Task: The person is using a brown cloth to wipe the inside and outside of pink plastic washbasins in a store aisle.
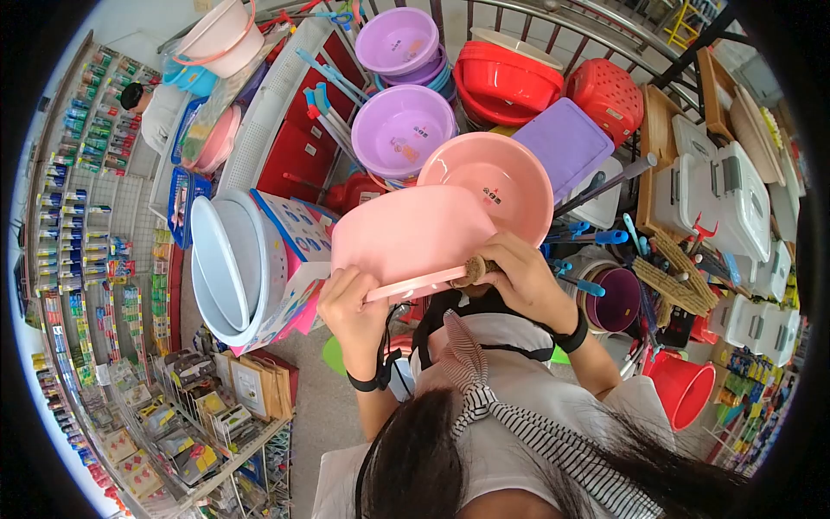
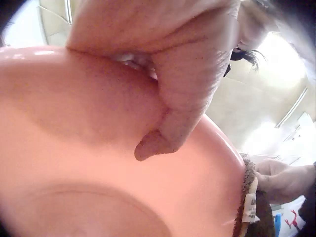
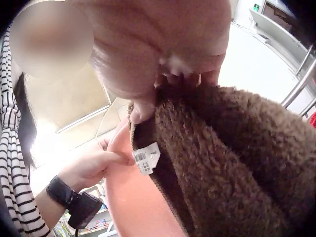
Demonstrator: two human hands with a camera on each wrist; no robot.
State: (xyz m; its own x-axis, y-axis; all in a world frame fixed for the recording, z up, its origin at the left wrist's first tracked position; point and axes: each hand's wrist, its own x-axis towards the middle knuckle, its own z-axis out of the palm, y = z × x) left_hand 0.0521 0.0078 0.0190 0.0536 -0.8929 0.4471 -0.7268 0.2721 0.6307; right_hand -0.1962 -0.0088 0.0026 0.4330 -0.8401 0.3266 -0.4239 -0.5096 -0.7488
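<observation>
In the head view, the pink basin [image 1: 411, 229] is in the air in front of the person, between the two hands. It is tilted, with the rim towards the body and the outer wall facing upward and away. The seen part of the rim runs across the body, and its right end lies slightly farther out. The left hand [image 1: 353, 310] grips the left end with bent fingers. The right hand [image 1: 523, 278] is at the other end and holds a brown cloth [image 1: 475, 271] there. So both hands are close to the basin, but the cloth is much nearer to the right one. Beyond them, a second pink basin [image 1: 519, 186] stands beside a purple basin [image 1: 402, 130].

In the left wrist view, the thumb [image 2: 153, 143] of the left hand lies over the edge against the pink wall, so the rim is held firmly. The cloth is at the opposite edge, with the right hand just behind it.

In the right wrist view, the right hand pinches the cloth by its upper edge, the fingers nearly closed. A white label [image 3: 147, 159] is on it. The cloth hangs in front of the basin; whether these fingers also hold the rim, I cannot tell.
</observation>
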